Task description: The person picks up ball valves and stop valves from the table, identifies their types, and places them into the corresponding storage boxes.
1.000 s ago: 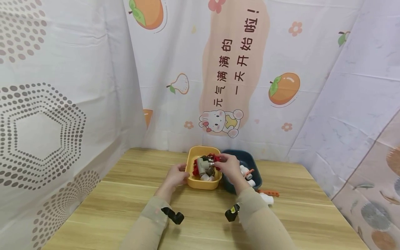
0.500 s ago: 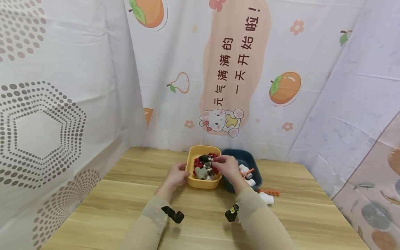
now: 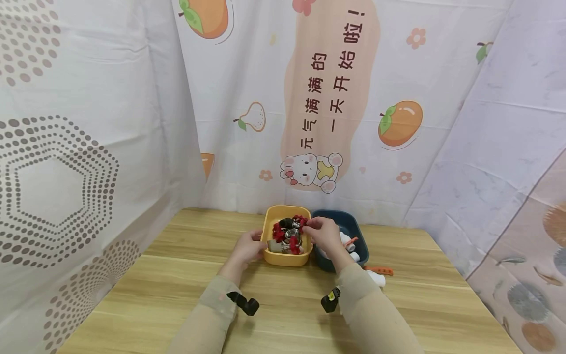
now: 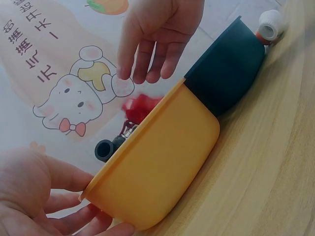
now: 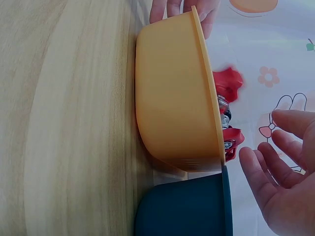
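Observation:
A yellow plastic bin [image 3: 287, 259] stands on the table, holding several red-handled valves and fittings. My left hand [image 3: 248, 247] grips its left end, with thumb and fingers at the rim and wall in the left wrist view. Near the bin's front lies a valve with a grey body [image 3: 279, 247] and a red handle [image 3: 295, 244]. A black pipe end [image 4: 104, 150] pokes up past the rim. Over the bin's right rim hovers my right hand [image 3: 325, 235], fingers relaxed and apart; nothing is between them in the right wrist view [image 5: 288, 172].
A dark blue bin [image 3: 363, 241] sits against the yellow one on the right, holding white pipe fittings [image 3: 345, 239] and an orange strip. On the table to its right lie another white fitting [image 3: 377, 278] and an orange piece [image 3: 380, 270]. Patterned curtains hang behind and beside the table.
The grey-bodied valve, pinched by my right hand earlier, turned over and now lies released with its red handle facing right. My left hand has stayed at the yellow bin.

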Available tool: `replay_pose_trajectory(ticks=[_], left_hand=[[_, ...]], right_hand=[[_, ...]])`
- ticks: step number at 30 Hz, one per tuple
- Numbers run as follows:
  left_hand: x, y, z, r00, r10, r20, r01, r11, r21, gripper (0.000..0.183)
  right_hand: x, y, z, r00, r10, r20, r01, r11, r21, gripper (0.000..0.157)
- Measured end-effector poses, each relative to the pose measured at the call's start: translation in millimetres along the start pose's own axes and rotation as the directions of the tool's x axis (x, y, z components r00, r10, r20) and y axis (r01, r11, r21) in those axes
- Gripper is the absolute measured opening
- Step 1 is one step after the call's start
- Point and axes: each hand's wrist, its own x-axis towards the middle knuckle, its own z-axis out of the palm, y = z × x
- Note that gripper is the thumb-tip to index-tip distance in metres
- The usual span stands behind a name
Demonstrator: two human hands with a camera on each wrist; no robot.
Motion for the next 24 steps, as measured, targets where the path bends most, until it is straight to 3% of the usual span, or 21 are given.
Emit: replay_pose_trajectory(ticks=[13, 24], left_hand=[[-0.2, 0.6, -0.5, 1.0, -0.016, -0.011, 0.016, 1.0, 0.001, 0.061], [3.4, -4.6, -0.2, 1.0, -0.009, -0.011, 0.009, 1.0, -0.002, 0.062]], right_hand=[[-1, 1, -1.3, 1.0, 0.011, 0.009, -0.011, 1.0, 0.002, 0.022], [1, -3, -11.0, 0.999, -0.043, 0.01, 0.043, 0.998, -0.046, 0.029]])
